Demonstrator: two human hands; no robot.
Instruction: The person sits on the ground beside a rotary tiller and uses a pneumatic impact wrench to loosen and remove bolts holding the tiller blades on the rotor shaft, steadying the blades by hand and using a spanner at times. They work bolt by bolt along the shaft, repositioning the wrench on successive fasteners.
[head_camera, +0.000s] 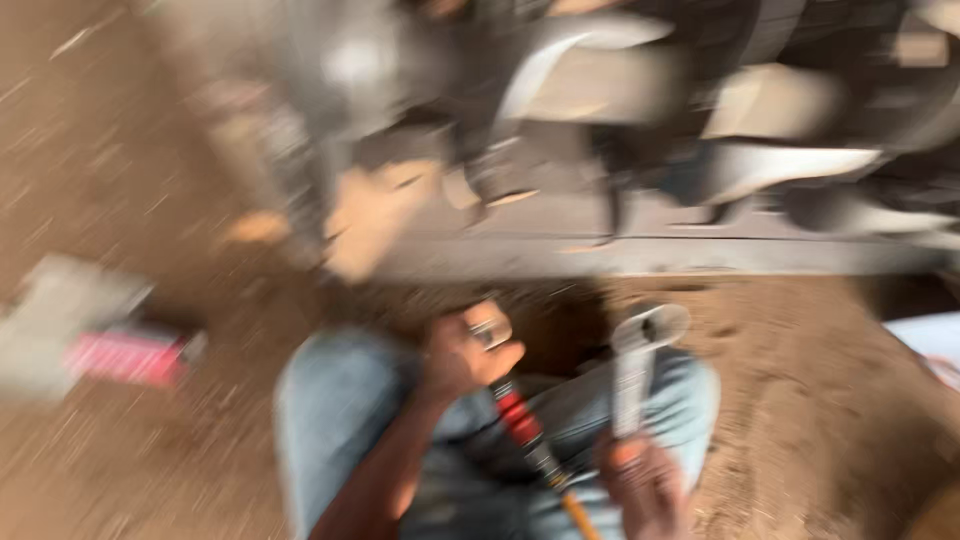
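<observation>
Hands of a person crouched on bare brown dirt (800, 420) grip two tools, seen from above in a badly blurred frame. Left hand (460, 355) is closed around the head end of a tool with a red, black and orange handle (525, 430); a small metal piece (488, 325) shows at the fingertips, though the blur hides what it is. The handle slants down across the lap of the person's blue jeans (340, 400). Right hand (640, 480), low in the frame, is wrapped around the lower shaft of a silver spanner (635, 370), which stands nearly upright with its ring head near the edge of a grey concrete ledge (650, 255). Dark and silvery machine parts (600, 90) sit above that ledge, too smeared to identify. Off to the person's left, well apart from both hands, a pink-and-grey box (120, 350) lies on the ground.
</observation>
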